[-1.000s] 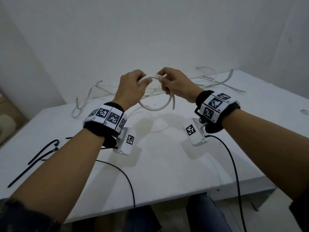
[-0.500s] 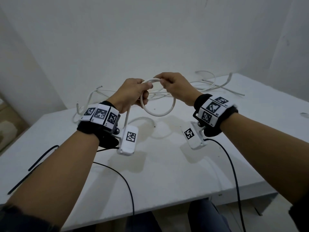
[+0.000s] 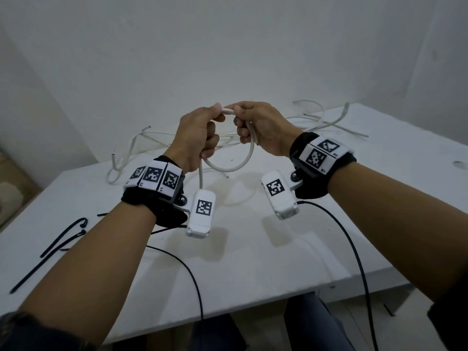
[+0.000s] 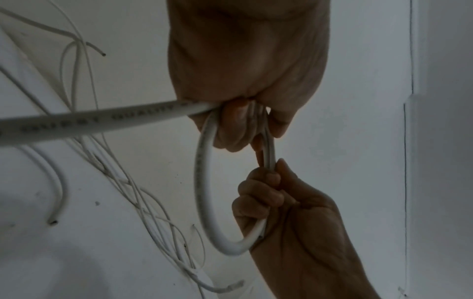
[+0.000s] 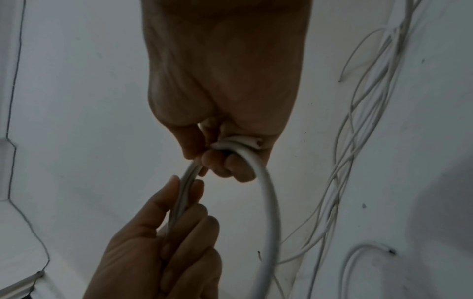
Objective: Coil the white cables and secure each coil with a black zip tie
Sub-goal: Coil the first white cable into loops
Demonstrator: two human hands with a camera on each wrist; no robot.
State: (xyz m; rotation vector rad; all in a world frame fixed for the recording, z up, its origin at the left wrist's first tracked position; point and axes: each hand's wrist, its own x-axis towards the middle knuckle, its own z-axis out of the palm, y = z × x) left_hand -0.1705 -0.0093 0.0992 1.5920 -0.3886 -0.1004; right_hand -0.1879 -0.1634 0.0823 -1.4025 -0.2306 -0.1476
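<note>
Both hands hold one thick white cable (image 3: 238, 168) up above the table, bent into a single small loop. My left hand (image 3: 207, 127) grips the loop's top left, and a straight tail (image 3: 201, 177) hangs below it. My right hand (image 3: 243, 120) grips the top right, thumb tips almost meeting. In the left wrist view my left hand's fingers (image 4: 235, 125) curl round the cable (image 4: 202, 182). In the right wrist view the cable's cut end (image 5: 257, 144) pokes out beside my right hand's fingers (image 5: 225, 163). Black zip ties (image 3: 63, 239) lie on the table at the left.
Several loose thin white cables (image 3: 136, 145) sprawl across the back of the white table (image 3: 253, 269), some reaching the right (image 3: 326, 122). Black cords (image 3: 192, 277) from the wrist cameras trail over the front edge. Walls close in behind and on both sides.
Both hands have drawn closer together at the top of the loop. The loop has closed into a smaller ring, and the tail now hangs below my left hand.
</note>
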